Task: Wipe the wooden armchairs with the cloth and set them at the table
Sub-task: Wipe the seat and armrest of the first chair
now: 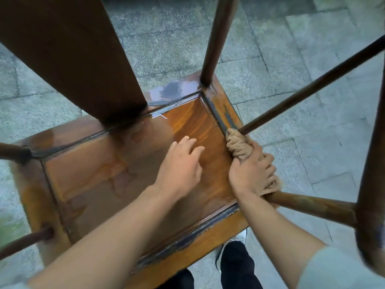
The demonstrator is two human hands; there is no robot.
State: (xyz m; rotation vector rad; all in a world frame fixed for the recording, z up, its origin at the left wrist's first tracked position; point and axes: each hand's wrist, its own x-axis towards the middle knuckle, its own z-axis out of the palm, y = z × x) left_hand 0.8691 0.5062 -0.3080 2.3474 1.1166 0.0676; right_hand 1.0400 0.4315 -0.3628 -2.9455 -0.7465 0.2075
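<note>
I look straight down on a wooden armchair point(100, 176) with a glossy, wet brown seat, a broad back splat at the upper left and round rails on the right. My right hand point(252, 172) grips a bunched tan cloth point(237, 142) against the seat's right edge, where a slanted rail meets the frame. The cloth also shows below my fingers by a lower rail. My left hand point(181, 163) hovers over the seat with fingers spread and relaxed, holding nothing.
Grey stone paving point(270, 65) surrounds the chair. A thick curved arm rail point(373, 184) rises at the far right. My dark trousers and a shoe point(233, 253) stand just below the seat's front edge.
</note>
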